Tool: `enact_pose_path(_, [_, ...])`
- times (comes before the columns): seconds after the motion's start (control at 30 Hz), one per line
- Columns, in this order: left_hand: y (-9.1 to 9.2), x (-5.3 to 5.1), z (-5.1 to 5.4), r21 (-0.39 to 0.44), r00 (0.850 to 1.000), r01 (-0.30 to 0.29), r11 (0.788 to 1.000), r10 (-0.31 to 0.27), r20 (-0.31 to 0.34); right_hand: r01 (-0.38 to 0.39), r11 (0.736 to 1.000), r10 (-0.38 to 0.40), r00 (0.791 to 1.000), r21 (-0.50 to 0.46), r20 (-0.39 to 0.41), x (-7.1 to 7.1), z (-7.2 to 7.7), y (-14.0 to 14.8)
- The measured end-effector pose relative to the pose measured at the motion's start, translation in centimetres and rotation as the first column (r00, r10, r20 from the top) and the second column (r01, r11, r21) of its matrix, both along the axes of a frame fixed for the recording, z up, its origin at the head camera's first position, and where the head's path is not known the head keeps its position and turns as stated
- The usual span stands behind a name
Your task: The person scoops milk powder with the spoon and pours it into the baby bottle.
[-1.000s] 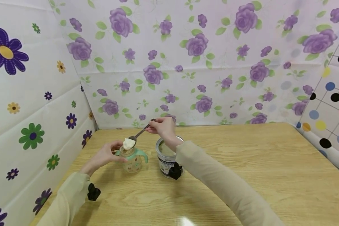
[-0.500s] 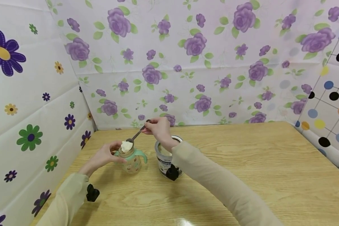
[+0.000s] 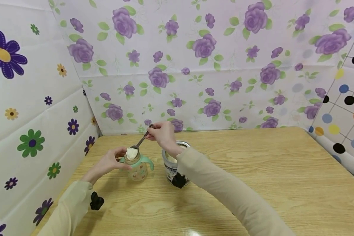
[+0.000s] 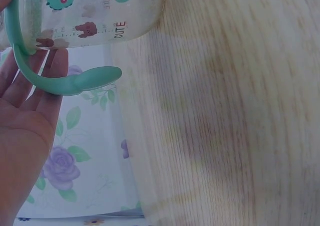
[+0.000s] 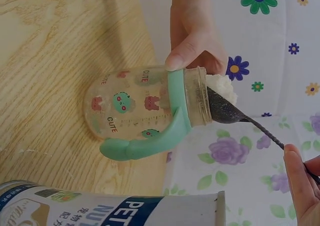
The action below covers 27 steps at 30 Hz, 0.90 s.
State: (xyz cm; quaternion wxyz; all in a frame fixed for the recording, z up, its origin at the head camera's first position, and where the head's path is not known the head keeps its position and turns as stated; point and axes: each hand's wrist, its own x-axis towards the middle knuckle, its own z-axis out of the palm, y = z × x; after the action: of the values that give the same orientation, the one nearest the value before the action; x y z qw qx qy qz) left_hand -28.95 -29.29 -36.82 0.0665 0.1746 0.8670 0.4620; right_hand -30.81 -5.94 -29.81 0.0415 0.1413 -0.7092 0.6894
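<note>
A clear baby bottle (image 5: pixel 135 103) with a mint-green handled collar and printed animals stands lidless on the table at the left. My left hand (image 3: pixel 112 161) grips it round the collar, the thumb on the near side. With my right hand (image 3: pixel 163 133) I pinch the handle of a dark spoon (image 5: pixel 227 110). The spoon's bowl is tipped at the bottle's mouth. A heap of off-white powder (image 3: pixel 131 153) sits at the opening, partly on the spoon. Right of the bottle stands an open milk powder can (image 3: pixel 171 168), partly hidden behind my right wrist.
The wooden table (image 3: pixel 253 170) reaches away to the right. A curtain with purple roses (image 3: pixel 205 47) hangs along its back edge, and a flowered sheet (image 3: pixel 32 141) lines the left side.
My right hand has moved a little left and the spoon has come down onto the bottle's mouth with the powder. My left hand and the bottle stay nearly in place.
</note>
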Motion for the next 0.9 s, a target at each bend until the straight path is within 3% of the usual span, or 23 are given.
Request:
enact_pose_path(0.27, [0.1, 0.1, 0.4, -0.002, 1.000, 0.012, 1.000, -0.012, 0.002, -0.028, 0.999, 0.030, 0.999, 0.045, -0.036, 0.1, 0.0, -0.2])
enact_pose_path(0.57, [-0.1, -0.1, -0.1, -0.004, 1.000, 0.018, 1.000, -0.018, -0.024, -0.037, 0.998, 0.039, 0.998, 0.045, -0.045, 0.3, -0.7, -0.6])
enact_pose_path(0.9, [-0.2, -0.3, -0.1, 0.003, 1.000, 0.017, 1.000, -0.017, -0.012, -0.017, 0.998, 0.018, 1.000, 0.058, -0.021, 0.2, -1.6, -0.8])
